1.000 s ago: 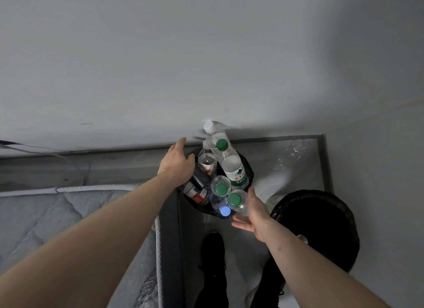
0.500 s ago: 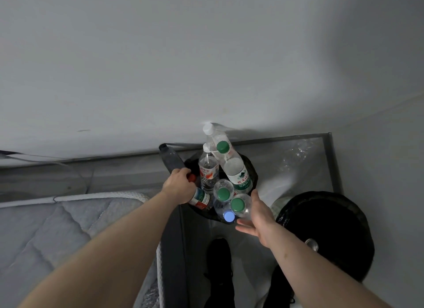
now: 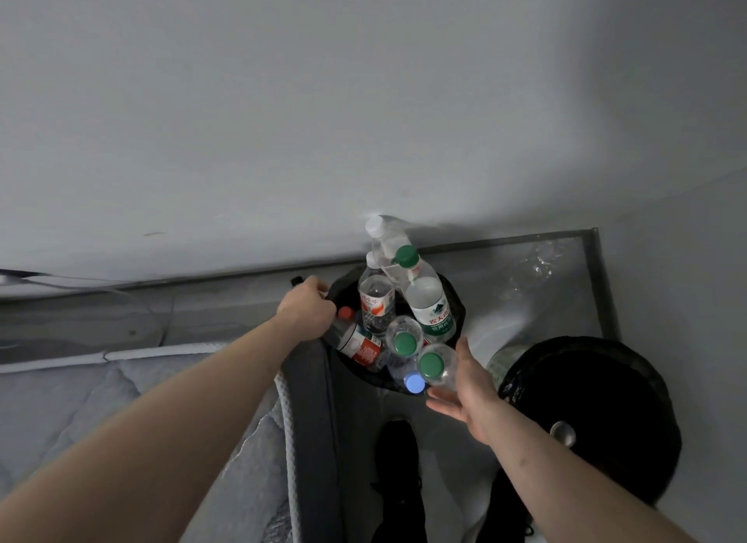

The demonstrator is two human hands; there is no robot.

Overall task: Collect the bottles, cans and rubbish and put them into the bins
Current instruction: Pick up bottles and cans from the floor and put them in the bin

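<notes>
Left hand (image 3: 308,310) curled around what looked like a dark bottle (image 3: 297,282) at centre frame, beside overfilled bin (image 3: 458,304). Right hand (image 3: 469,385) loose-fingered, touching green-capped bottle (image 3: 434,366) lower right of the bin.

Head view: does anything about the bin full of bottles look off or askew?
Yes. The bin by the wall is overfilled: bottles stick up well above its rim, tilted at different angles, the topmost leaning against the wall. The bin beside it looks nearly empty.
</notes>
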